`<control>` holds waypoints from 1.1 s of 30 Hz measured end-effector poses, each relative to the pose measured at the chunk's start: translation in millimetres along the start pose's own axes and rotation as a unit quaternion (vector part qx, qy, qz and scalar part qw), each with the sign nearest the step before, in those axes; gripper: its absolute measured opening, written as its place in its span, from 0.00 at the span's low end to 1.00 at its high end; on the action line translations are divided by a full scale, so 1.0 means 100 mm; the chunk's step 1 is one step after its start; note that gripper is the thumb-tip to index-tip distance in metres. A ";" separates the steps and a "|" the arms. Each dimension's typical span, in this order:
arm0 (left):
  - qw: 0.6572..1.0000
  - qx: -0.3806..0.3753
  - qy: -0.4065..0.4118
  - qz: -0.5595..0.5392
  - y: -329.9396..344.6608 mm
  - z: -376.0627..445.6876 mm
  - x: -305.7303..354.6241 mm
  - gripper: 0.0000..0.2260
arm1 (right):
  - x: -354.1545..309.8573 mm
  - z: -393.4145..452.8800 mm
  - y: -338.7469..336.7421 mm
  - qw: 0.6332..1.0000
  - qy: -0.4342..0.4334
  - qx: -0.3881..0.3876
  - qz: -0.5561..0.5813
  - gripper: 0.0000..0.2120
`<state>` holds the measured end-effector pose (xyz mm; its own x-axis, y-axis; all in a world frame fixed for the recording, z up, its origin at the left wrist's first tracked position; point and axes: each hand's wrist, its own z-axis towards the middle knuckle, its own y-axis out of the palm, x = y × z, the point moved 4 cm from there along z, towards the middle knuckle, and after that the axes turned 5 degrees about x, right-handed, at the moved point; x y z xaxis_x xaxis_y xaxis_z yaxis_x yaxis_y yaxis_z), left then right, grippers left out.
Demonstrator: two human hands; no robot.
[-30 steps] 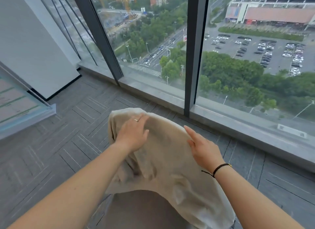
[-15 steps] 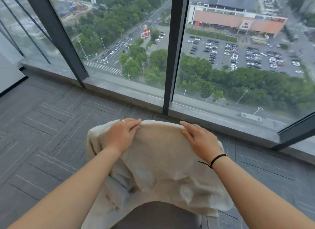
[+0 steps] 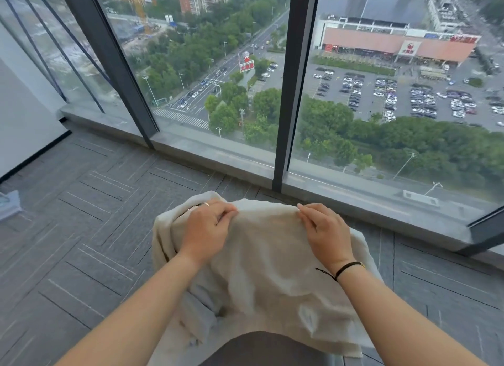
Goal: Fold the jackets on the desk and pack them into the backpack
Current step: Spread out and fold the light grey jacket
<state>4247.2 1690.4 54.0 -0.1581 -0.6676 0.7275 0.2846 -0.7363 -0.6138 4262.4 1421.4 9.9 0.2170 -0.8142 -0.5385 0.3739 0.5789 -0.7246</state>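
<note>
Grey patterned carpet-tile floor [image 3: 81, 229] runs to the window sill; over it a dark rounded seat-like support [image 3: 261, 346], only partly visible, carries a draped beige jacket [image 3: 267, 278], its cloth hanging off both sides.

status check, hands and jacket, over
Left hand and right hand both grip the beige jacket's far edge. Jacket draped, not folded. No backpack in view.

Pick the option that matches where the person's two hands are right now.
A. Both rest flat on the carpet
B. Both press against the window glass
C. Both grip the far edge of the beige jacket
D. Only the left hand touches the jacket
C: the left hand and right hand both curl over the far edge of the beige jacket.
</note>
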 end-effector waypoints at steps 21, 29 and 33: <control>0.957 -0.167 0.065 0.228 0.22 -0.14 0.26 0.30 | 0.01 -0.83 -0.39 0.961 -0.108 -0.241 -0.079 0.16; 0.924 -0.118 0.059 0.360 0.43 0.16 0.19 0.22 | -0.32 -0.17 -0.48 0.938 -0.071 -0.313 -0.132 0.14; 0.934 -0.127 0.064 0.328 0.42 0.19 0.17 0.20 | -0.47 0.38 -0.42 0.978 -0.050 -0.194 -0.063 0.12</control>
<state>4274.2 1650.0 46.3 -0.1446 -0.9800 0.1366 0.1284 -0.1555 -0.9795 4270.7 1434.2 81.8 0.2849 -0.8692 -0.4040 0.0367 0.4311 -0.9015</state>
